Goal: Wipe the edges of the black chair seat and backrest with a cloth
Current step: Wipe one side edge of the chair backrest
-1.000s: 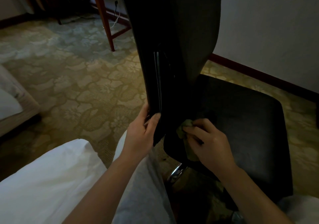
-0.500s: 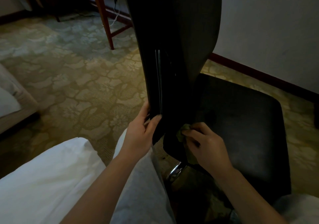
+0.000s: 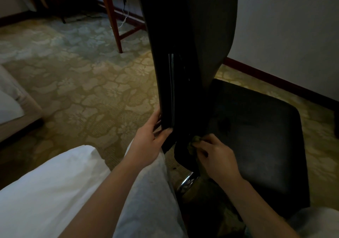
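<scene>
Left grip [image 3: 146,142] is clasping the black backrest [image 3: 183,54] at its lower edge. Right grip [image 3: 216,157] is pinching the greenish cloth [image 3: 194,140], bunched at its fingertips, pressing it onto the rear corner of the seat [image 3: 256,127].

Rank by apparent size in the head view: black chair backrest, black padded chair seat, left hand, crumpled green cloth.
1. black chair backrest and black padded chair seat: similar, backrest cut off, unranked.
2. left hand.
3. crumpled green cloth, mostly hidden by the right hand.
</scene>
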A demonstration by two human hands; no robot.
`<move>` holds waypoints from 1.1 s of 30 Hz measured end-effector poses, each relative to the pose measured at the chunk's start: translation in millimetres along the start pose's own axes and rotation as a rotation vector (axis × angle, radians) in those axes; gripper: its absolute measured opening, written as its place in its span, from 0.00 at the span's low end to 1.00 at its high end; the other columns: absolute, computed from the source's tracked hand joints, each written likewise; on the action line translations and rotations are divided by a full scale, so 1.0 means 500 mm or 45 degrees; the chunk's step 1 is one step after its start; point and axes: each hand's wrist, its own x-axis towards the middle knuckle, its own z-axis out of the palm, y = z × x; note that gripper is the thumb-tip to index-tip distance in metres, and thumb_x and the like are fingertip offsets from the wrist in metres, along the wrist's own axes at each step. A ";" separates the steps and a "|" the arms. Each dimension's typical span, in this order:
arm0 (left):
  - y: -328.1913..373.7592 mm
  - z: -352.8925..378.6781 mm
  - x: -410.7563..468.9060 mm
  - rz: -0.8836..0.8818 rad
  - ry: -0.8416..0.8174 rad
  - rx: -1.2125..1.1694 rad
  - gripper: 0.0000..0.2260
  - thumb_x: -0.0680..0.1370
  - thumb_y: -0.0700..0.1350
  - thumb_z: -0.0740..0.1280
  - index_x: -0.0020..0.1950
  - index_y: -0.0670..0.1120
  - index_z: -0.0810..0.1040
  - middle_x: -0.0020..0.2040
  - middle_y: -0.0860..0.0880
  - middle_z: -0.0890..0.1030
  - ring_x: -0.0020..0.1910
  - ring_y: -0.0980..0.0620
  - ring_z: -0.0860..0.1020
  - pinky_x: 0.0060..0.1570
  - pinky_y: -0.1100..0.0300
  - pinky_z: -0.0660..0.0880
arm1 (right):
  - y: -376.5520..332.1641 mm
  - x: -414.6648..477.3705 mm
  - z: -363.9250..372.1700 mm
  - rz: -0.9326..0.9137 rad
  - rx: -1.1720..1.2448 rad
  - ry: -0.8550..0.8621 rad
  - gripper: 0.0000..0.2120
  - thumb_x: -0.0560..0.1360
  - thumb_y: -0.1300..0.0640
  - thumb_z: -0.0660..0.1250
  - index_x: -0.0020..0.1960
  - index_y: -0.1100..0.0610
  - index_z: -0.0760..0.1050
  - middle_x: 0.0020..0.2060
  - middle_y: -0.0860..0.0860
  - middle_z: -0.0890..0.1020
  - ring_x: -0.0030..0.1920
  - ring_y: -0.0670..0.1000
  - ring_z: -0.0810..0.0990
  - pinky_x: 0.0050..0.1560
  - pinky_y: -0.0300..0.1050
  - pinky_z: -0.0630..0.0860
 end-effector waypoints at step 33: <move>0.003 0.004 -0.003 -0.003 0.029 0.075 0.29 0.80 0.37 0.66 0.78 0.55 0.63 0.63 0.69 0.76 0.66 0.67 0.72 0.68 0.59 0.72 | -0.036 0.014 0.012 -0.032 0.145 0.318 0.11 0.73 0.62 0.73 0.55 0.56 0.84 0.49 0.52 0.80 0.41 0.49 0.81 0.37 0.43 0.81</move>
